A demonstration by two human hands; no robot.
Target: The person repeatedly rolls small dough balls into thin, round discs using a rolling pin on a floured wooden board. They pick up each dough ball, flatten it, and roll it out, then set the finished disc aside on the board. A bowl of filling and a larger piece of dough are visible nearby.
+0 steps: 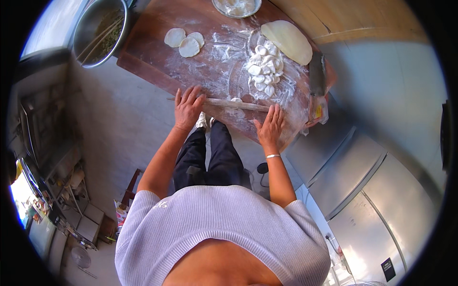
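Rolling pin (250, 106) lies under 2 flat, unclenched hands (187, 110) (271, 126).

Left grip (187, 109) and right grip (271, 126) on rolling pin (222, 102), dough pieces (265, 67)

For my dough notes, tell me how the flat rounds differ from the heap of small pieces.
Size: the flat rounds are each wider than any of the small pieces. Number: three rounds, many pieces. Arrangement: the rounds lie flat, the pieces sit crowded in a heap. Both are pale and rest on the board.
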